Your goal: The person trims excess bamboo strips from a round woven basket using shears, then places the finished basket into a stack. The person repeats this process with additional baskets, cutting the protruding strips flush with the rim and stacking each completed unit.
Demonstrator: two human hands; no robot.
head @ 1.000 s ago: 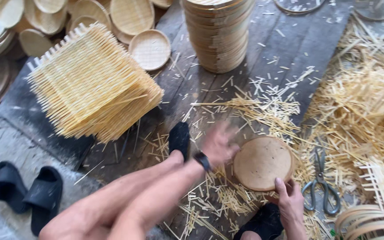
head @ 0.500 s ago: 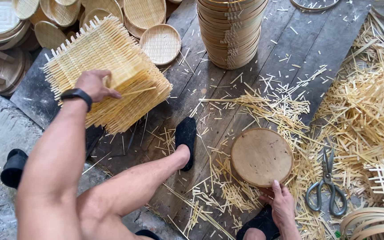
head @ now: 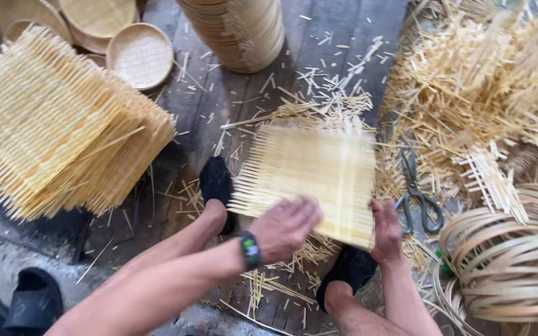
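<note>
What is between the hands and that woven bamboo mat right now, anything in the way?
Nothing visible. The left hand rests on the woven mat at its near edge, and the right hand grips its near right corner. The scissors lie off to the right.

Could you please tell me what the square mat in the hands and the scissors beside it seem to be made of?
Square mat: pale woven strips, probably bamboo, unfinished, with loose ends sticking out. Scissors: dull grey metal, apparently bare, handles included.
</note>
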